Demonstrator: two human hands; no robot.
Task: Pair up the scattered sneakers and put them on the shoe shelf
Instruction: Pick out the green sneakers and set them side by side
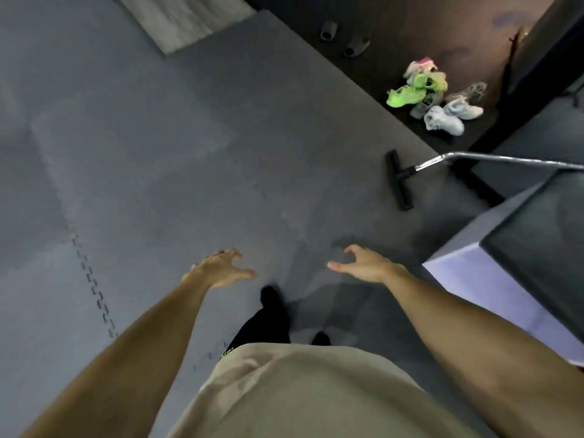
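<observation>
Several sneakers lie heaped on the dark floor at the upper right: two neon green ones (407,95), a pink and white one (420,65), a beige one (467,91), a grey one (422,108) and pale blue-white ones (444,121). My left hand (221,268) and my right hand (363,263) hang out in front of me over the grey foam mat, far from the heap. Both hold nothing, with fingers loosely curled. No shoe shelf is in view.
A vacuum head (398,180) on a metal tube (505,159) lies between me and the sneakers. A dark pair of slippers (343,39) sits further back. A pale box with a dark top (493,279) stands at my right. A light rug (183,17) lies top left.
</observation>
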